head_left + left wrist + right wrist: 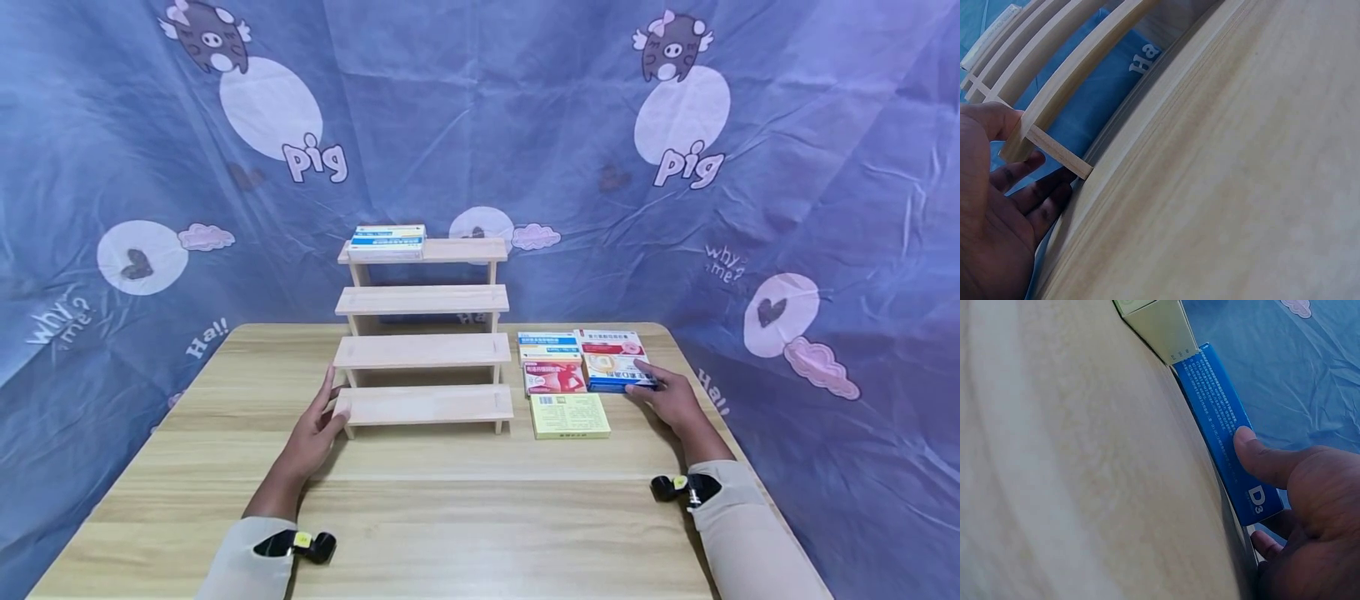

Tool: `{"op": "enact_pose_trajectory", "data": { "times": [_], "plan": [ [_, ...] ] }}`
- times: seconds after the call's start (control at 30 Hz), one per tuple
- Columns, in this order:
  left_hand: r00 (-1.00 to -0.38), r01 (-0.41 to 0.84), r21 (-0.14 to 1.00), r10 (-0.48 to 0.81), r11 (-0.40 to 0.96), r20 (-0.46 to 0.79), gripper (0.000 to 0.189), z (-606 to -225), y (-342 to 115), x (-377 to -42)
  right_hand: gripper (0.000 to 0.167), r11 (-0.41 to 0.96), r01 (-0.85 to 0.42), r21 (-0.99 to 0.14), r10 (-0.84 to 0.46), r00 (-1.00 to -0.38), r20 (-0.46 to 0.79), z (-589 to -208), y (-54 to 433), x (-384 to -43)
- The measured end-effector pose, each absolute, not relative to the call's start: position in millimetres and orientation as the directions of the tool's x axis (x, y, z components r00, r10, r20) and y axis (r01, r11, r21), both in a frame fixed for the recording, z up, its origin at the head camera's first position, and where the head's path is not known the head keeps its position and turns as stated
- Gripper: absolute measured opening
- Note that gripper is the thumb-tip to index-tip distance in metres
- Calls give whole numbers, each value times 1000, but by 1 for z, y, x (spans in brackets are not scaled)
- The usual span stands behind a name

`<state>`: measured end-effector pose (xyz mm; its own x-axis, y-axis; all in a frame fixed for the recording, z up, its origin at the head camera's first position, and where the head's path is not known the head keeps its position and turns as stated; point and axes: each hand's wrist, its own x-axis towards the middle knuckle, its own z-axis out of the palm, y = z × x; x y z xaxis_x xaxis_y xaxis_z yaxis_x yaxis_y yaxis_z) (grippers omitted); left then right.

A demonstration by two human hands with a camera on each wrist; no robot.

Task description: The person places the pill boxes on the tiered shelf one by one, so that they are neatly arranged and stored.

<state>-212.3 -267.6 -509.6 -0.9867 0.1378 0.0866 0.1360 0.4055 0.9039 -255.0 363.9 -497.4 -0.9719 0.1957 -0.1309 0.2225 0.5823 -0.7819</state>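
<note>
A four-step wooden display rack (423,404) stands left of centre. My left hand (311,437) holds the left end of its lowest step. In the left wrist view the thumb lies over that end, and the other fingers are loosely bent below it near the leg. My right hand (671,400) grips the right end of a blue-and-white medicine box (607,371), marked D3 on its blue side (1222,434). The thumb presses that blue side while fingers reach across the far edge. The box lies among other medicine boxes on the table.
Beside it lie a red medicine box (553,377), a yellow-green box (570,417), a blue-and-white box (549,343) and a red-and-white box (611,340). More blue-and-white boxes (386,240) sit on the rack's top step. A blue printed cloth (480,125) hangs behind the wooden table (450,533).
</note>
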Motion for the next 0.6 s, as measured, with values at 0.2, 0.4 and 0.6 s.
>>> {"op": "enact_pose_trajectory", "data": {
  "times": [0.2,0.4,0.6],
  "plan": [
    [-986,142,902,139,408,93,81,-509,-266,-213,75,573,215,-791,207,-972,-114,-500,365,-254],
    [-986,141,906,143,400,90,82,-509,-266,-212,72,551,213,-807,221,-970,-105,-498,364,-251],
    [-986,139,905,140,401,89,82,-510,-267,-212,69,503,216,-837,245,-964,-102,-499,363,-251]
  ]
}}
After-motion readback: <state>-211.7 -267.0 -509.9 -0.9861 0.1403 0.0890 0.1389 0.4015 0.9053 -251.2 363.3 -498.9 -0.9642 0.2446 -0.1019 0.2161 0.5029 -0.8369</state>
